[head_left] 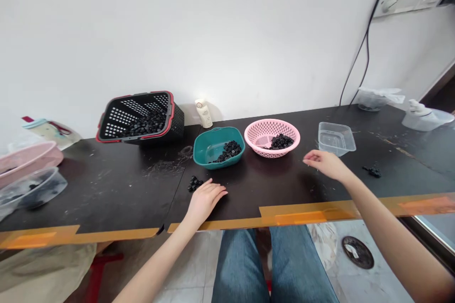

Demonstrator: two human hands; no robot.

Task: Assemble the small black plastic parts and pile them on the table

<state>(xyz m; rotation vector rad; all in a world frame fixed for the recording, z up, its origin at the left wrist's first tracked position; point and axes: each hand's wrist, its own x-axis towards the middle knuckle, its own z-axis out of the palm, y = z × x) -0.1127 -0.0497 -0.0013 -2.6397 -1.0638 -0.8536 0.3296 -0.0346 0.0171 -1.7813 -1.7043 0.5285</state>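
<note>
My left hand (209, 198) rests on the dark table, fingers stretched out, beside a small pile of black button-like pieces (194, 183). Just behind it stands a teal basin (202, 144) with more black pieces (230, 150) heaped at its right side. My right hand (327, 164) hovers over the table with thumb and fingers drawn together in a pinch; anything between the fingertips is too small to make out. Close by are a clear plastic tub (347, 141) and a pink colander (254, 139) holding black pieces (281, 142).
A dark basket (177, 120) with red trim holds many black pieces at the back left, near a white bottle (204, 114). Far left are a pink basin (46, 151) and a clear container (57, 184). A small black cluster (372, 171) lies right. Orange tape (227, 224) lines the front edge.
</note>
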